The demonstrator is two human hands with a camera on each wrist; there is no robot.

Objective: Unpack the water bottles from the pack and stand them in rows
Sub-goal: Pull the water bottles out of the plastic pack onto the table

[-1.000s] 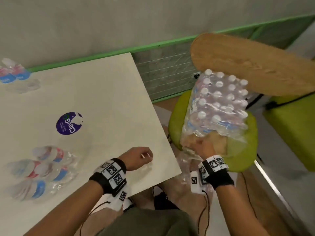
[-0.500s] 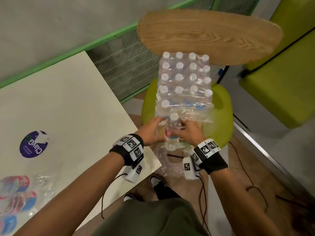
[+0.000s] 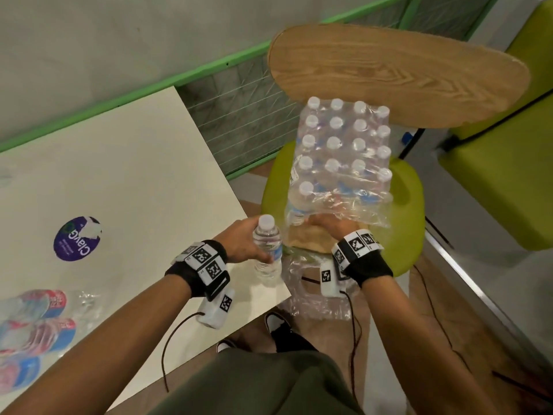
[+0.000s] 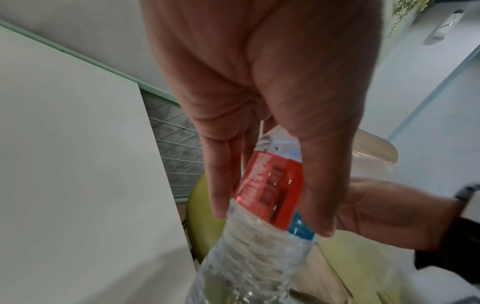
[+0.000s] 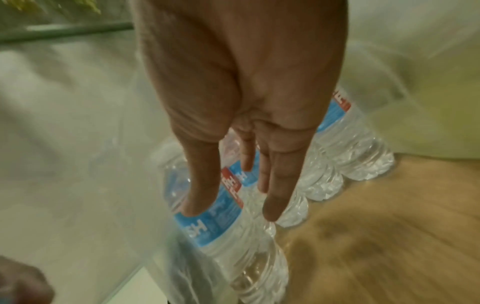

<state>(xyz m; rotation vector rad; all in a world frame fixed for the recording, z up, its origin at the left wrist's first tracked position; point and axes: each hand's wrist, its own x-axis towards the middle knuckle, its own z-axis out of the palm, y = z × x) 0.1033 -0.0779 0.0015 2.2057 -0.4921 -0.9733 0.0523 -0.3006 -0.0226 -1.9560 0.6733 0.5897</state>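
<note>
**One bottle out, the pack still on the chair**

The left hand (image 3: 239,241) gripped a single water bottle (image 3: 267,250) by its middle, thumb and fingers (image 4: 221,185) curled round the red and blue label. The bottle was clear, ribbed below the label, white-capped, and was held upright above the near corner of the white table (image 3: 119,181), just beside the pack.

The pack (image 3: 341,163) stood on the green chair seat (image 3: 413,211) in front of the wooden backrest (image 3: 398,73). It was a block of clear bottles with white caps in rows, wrapped in crinkled transparent film that was torn open at the near end and hung loose toward the floor. The right hand (image 3: 332,226) reached in under that loose film; its fingers (image 5: 275,185) lay straight and slightly spread, with the thumb resting on the blue label of a bottle inside.

On the table's near left edge lay several more bottles (image 3: 33,324) on their sides, blurred, beside a round purple sticker (image 3: 77,238).
</note>
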